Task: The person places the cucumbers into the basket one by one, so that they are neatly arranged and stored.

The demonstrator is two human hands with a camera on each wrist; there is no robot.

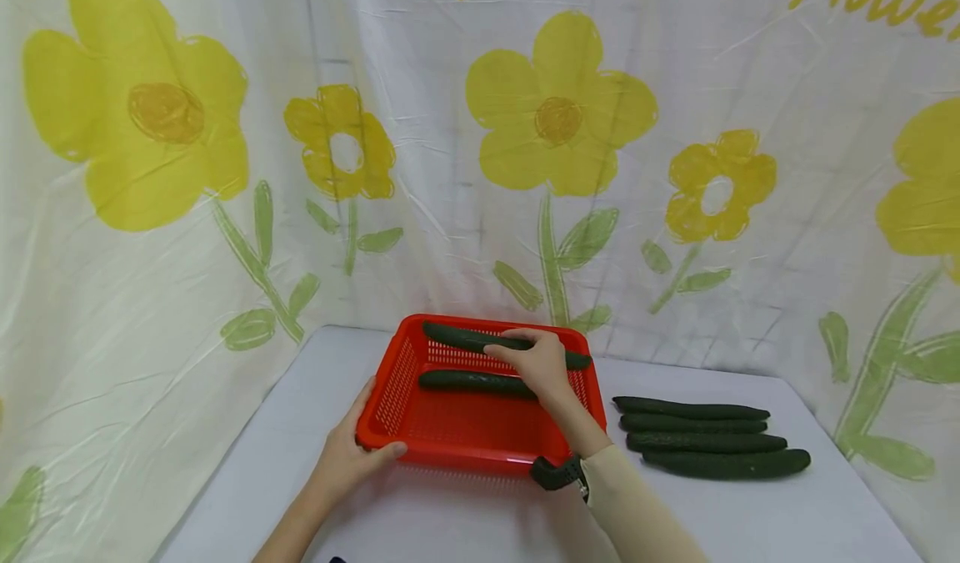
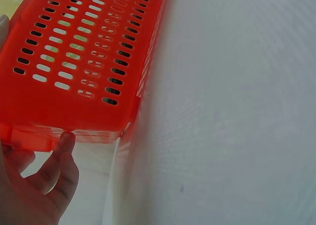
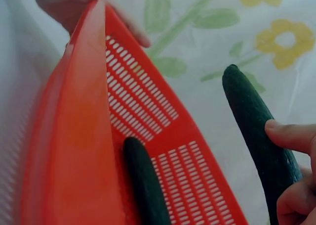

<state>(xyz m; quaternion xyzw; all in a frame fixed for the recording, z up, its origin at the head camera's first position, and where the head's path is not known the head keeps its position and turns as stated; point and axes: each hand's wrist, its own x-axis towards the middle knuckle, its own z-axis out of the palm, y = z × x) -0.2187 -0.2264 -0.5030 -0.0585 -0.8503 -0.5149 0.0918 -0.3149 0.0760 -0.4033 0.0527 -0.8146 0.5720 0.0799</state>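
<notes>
Nearest the lens, a cream sleeve is extended across a white table, where a cucumber is pinched near its middle between the thumb and fingers of the right hand and held above the far side of a red basket. One corner of the basket is gripped by the left hand, thumb over the rim, fingers outside. A second cucumber is laid inside; four more cucumbers are lined up to the right. Judged by its look, the held one should be found stiff, modest in weight, slippery if wet and easily snapped if bent, best grasped around its middle for balance.
</notes>
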